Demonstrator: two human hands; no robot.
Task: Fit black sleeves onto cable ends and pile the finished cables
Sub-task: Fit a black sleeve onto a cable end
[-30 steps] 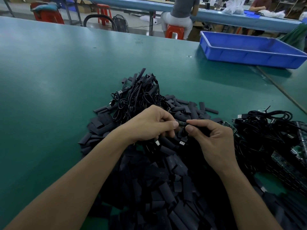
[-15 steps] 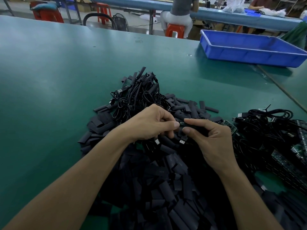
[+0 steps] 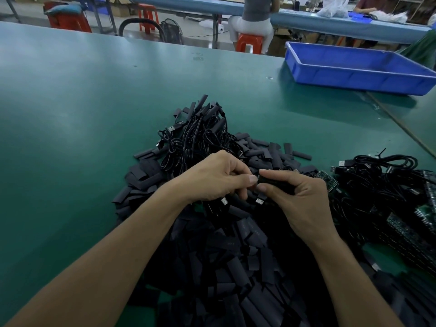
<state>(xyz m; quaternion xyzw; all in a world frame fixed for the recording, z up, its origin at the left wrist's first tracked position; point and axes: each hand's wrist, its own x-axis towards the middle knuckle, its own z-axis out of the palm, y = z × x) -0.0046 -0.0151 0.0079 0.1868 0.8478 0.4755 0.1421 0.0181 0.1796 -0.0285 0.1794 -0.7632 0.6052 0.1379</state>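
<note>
While left hand (image 3: 217, 179) grips one cable (image 3: 224, 201) and right hand (image 3: 300, 201) pinches one black sleeve (image 3: 273, 182), sleeve axis lies left-right.

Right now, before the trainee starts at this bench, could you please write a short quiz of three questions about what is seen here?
1. True or false: the blue tray stands on the far right side of the table.
2. The right hand pinches: A) a black sleeve; B) a screwdriver; C) a red stool.
3. Fill in: the left hand grips a cable; the tangled cable pile lies ____ both hands (beyond / nearer than).

Key: 1 true; 2 A; 3 beyond.
</note>
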